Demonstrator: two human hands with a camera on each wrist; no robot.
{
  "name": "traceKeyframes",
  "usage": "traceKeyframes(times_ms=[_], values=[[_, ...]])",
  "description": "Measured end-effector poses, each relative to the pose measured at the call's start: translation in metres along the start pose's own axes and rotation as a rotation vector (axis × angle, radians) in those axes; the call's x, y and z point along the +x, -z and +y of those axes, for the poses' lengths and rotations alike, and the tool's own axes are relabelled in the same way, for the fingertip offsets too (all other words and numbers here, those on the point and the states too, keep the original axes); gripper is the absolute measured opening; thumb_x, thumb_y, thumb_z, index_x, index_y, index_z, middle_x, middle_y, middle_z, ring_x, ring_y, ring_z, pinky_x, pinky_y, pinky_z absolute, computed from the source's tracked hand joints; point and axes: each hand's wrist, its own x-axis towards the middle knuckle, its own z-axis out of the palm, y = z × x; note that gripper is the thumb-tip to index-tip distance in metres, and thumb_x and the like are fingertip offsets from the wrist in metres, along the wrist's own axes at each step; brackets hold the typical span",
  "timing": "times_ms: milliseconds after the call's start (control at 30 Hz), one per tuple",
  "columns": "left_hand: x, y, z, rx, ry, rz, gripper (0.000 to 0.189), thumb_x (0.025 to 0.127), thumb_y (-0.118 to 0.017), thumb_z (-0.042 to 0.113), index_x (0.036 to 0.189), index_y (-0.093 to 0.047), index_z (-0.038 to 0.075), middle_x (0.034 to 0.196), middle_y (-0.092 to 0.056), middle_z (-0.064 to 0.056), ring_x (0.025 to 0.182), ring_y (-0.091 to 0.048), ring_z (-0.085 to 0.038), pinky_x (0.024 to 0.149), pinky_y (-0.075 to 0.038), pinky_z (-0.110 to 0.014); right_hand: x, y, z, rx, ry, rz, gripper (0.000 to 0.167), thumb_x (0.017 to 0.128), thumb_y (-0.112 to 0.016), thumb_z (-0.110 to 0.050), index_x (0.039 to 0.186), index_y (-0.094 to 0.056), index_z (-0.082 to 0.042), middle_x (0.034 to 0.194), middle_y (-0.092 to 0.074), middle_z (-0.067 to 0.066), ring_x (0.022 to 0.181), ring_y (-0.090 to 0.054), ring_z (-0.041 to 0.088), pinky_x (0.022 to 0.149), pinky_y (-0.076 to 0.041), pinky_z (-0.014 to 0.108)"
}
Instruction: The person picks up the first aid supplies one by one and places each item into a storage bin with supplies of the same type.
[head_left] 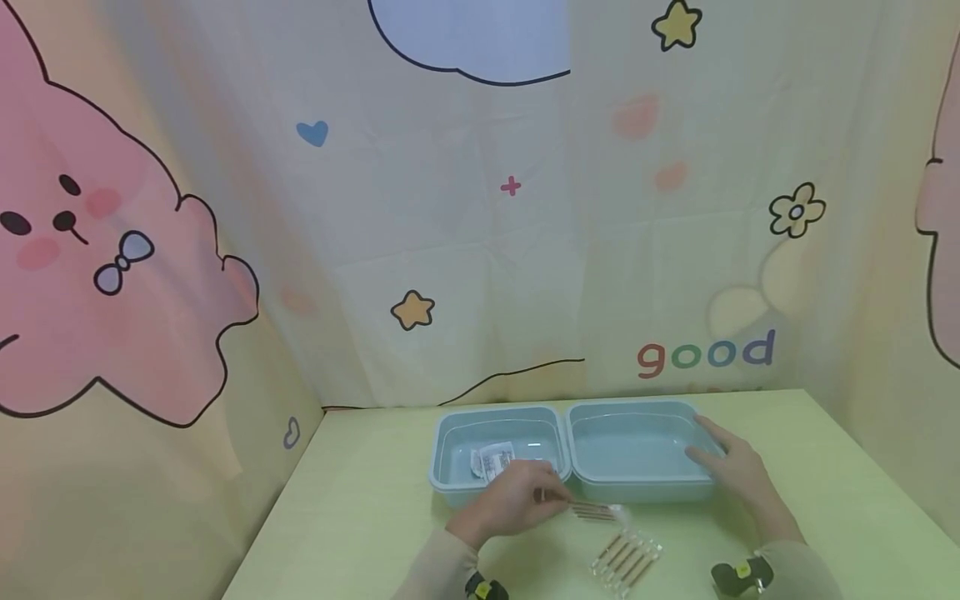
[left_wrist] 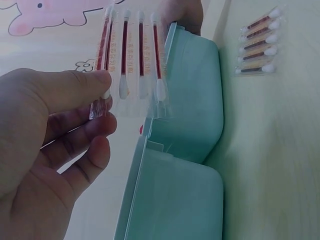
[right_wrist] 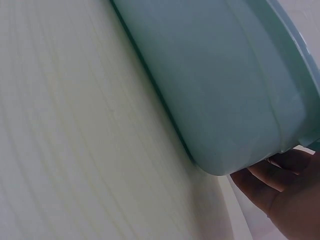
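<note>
My left hand (head_left: 517,500) pinches one end of a clear packet of iodine cotton swabs (left_wrist: 141,55) between thumb and fingers. The packet is held up in front of the two bins, its swabs filled with dark red liquid. A second packet of swabs (head_left: 627,560) lies on the table in front of the right light-blue plastic bin (head_left: 645,492). At that bin's right end, my right hand (head_left: 738,471) grips the wall, thumb over the rim and fingers outside, as the right wrist view (right_wrist: 287,185) also shows from low down.
The left light-blue bin (head_left: 432,467) stands beside the right one and holds a white printed packet (head_left: 497,460). Both stand on a pale wooden table (head_left: 337,517). A cartoon-print curtain (head_left: 465,225) hangs behind the table and at its sides.
</note>
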Motion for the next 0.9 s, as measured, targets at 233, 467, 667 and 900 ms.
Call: traceKeyframes(times_ms=[233,467,667,900], values=[[0.007,0.001,-0.005,-0.021,0.069,0.001,0.008,0.088,-0.071,0.015,0.094,-0.077,0.015,0.086,-0.07,0.007,0.072,-0.052,0.008,0.064,-0.045,-0.004,0.001,0.0,0.002,0.001,-0.005,-0.003,0.079,0.095,-0.055,-0.045,0.155,-0.018,-0.008,0.154,-0.016,0.034,0.138,-0.015,0.06,0.105,-0.018,0.075],[0.011,0.002,-0.008,-0.065,0.106,0.014,0.009,0.089,-0.07,0.015,0.095,-0.077,0.014,0.088,-0.07,0.007,0.074,-0.055,0.007,0.066,-0.048,-0.007,0.003,-0.001,0.004,0.005,-0.01,-0.013,0.079,0.096,-0.055,-0.046,0.156,-0.017,-0.009,0.155,-0.015,0.034,0.138,-0.015,0.06,0.105,-0.019,0.075],[0.015,0.004,-0.012,-0.084,0.115,0.032,0.01,0.089,-0.07,0.014,0.096,-0.077,0.014,0.087,-0.069,0.006,0.071,-0.052,0.007,0.063,-0.047,-0.007,0.002,0.0,0.001,0.002,-0.008,-0.007,0.079,0.096,-0.054,-0.046,0.155,-0.018,-0.008,0.155,-0.015,0.034,0.138,-0.016,0.06,0.105,-0.019,0.075],[0.019,0.002,-0.016,-0.086,0.151,0.042,0.01,0.089,-0.07,0.014,0.096,-0.077,0.015,0.085,-0.068,0.008,0.066,-0.049,0.006,0.057,-0.046,-0.009,0.001,0.001,-0.001,-0.01,-0.004,-0.005,0.078,0.096,-0.054,-0.044,0.155,-0.02,-0.007,0.154,-0.016,0.035,0.137,-0.015,0.061,0.105,-0.019,0.075]])
